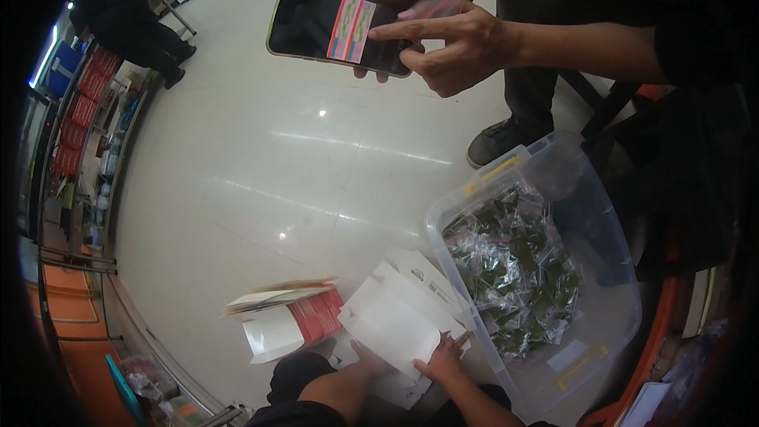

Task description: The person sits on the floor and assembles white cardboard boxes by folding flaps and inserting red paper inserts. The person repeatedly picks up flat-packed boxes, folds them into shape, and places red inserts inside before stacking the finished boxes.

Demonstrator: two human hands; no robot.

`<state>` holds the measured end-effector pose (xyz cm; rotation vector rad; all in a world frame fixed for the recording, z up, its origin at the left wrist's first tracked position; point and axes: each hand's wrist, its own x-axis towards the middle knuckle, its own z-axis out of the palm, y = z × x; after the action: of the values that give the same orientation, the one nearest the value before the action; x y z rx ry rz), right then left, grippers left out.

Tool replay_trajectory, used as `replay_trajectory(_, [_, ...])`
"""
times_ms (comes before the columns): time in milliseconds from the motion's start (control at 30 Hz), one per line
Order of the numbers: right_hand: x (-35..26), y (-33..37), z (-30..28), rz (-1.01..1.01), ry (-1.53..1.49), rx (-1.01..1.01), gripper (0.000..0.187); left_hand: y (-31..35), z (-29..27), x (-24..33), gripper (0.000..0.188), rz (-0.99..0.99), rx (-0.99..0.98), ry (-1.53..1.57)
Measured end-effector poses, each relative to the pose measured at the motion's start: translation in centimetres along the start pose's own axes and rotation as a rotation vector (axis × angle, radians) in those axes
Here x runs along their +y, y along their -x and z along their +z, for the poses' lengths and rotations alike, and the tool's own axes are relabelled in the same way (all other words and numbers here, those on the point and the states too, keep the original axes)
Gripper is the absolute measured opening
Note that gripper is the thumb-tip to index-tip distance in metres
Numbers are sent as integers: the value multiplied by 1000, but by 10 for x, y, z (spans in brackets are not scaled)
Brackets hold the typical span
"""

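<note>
Low in the view, a white cardboard piece (391,319) is held at a tilt between my two hands. My right hand (444,361) grips its lower right corner, thumb on the near face. At the lower left edge my left hand (368,357) holds it too, its fingers mostly hidden by the cardboard. Behind and under it lie more white printed sheets (431,281). To the left, a red and white carton (304,322) rests on the floor with a stack of papers or flat card (273,296) on it.
A clear plastic bin (624,340) full of small bags with green contents (526,269) stands at right. Beyond it, a co-worker's hands (466,39) hold a phone (304,24) and a small clear bag (443,1). A shelf rack with red boxes (81,111) and another person (130,16) are at far left.
</note>
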<state>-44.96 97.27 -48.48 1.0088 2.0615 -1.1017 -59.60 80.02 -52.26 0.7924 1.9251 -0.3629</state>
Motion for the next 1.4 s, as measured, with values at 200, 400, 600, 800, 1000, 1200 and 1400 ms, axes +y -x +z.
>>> replay_trajectory(200, [-5, -2, 9, -50, 134, -29, 132, 19, -25, 5, 116, -18, -112, -31])
replay_trajectory(400, [-25, -4, 1, -11, 123, -233, 128, 15, -24, -8, 112, 4, -125, -56])
replay_trajectory(600, [-32, -11, 2, -34, 90, -367, 124, 13, -21, -21, 112, -14, -112, -8])
replay_trajectory(800, [-33, -17, 15, -59, 65, -375, 117, 14, -24, -29, 118, -5, -141, -18])
replay_trajectory(1000, [-40, -16, 31, -38, 11, -237, 112, 6, -3, -45, 121, 7, -106, -30])
replay_trajectory(1200, [-43, -14, 46, -8, -86, -63, 114, 6, 0, -50, 120, 35, -31, 66])
replay_trajectory(1400, [-36, -24, 65, 21, -74, 76, 128, 18, -20, -43, 121, 45, -84, 69])
